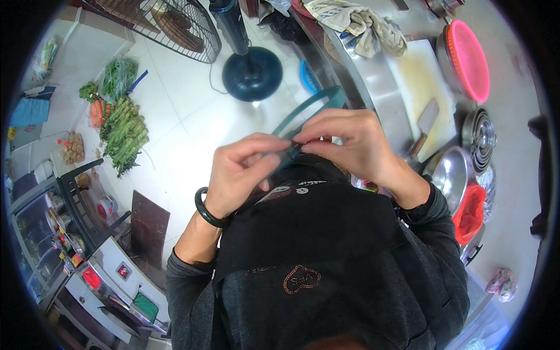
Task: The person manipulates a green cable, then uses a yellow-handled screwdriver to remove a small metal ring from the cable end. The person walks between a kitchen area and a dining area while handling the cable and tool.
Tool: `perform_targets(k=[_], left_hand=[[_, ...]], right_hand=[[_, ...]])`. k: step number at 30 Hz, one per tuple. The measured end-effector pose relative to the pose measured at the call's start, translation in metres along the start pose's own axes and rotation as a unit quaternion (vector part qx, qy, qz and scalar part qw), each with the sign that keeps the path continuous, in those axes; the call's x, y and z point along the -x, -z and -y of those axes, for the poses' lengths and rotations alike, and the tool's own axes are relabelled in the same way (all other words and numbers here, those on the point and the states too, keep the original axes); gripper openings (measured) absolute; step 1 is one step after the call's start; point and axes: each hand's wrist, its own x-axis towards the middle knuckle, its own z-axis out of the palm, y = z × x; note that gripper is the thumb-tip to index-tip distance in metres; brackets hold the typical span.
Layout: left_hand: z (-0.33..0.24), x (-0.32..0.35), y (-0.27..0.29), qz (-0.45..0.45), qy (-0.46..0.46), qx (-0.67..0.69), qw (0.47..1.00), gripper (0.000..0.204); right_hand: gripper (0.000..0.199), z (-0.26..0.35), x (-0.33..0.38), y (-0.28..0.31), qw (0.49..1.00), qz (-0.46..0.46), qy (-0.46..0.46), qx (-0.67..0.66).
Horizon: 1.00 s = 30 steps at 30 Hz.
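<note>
A loop of translucent teal plastic strip [332, 97] is held in front of the person's black top [303, 233], its curve arching out past the fingers, to the left of the stainless steel bench [385, 87]. The left hand [240, 166], with a glossy black bangle [202, 205] at its wrist, has its grip pinched on the strip; the right hand [353, 143] pinches it just beside, thumb against fingertips. What lies between the fingertips is too small and dark to tell. On the bench, a wooden-handled steel cleaver [429, 116] rests upon a stained white cutting board [417, 67], near a round bright-pink plastic basin [471, 61] and a shiny steel bowl [448, 175].
</note>
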Motion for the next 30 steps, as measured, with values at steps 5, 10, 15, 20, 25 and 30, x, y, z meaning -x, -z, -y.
perform_targets(k=[5, 10, 15, 20, 25, 30], left_hand=[[-0.001, 0.0, 0.002, -0.004, 0.022, 0.002, 1.0, 0.023], [0.002, -0.004, 0.004, 0.018, 0.02, 0.011, 1.0, 0.023], [0.002, -0.007, 0.001, 0.032, 0.022, 0.009, 0.999, 0.021], [-0.001, -0.003, -0.001, 0.061, -0.008, -0.031, 0.998, 0.021], [-0.002, 0.007, -0.006, 0.026, -0.039, -0.085, 0.995, 0.023], [0.001, 0.014, -0.015, -0.054, -0.048, -0.218, 0.973, 0.019]], right_hand=[[0.016, -0.005, 0.003, 0.004, 0.998, -0.004, -0.066, 0.011], [0.013, -0.02, 0.003, 0.006, 1.0, -0.006, -0.013, -0.023], [0.012, -0.031, 0.0, 0.013, 0.996, 0.076, -0.017, -0.034], [0.01, -0.025, 0.001, 0.016, 0.959, 0.118, -0.179, -0.185], [0.009, -0.018, 0.006, 0.013, 0.952, 0.125, -0.195, -0.201], [0.011, -0.018, 0.005, 0.008, 0.954, 0.107, -0.207, -0.186]])
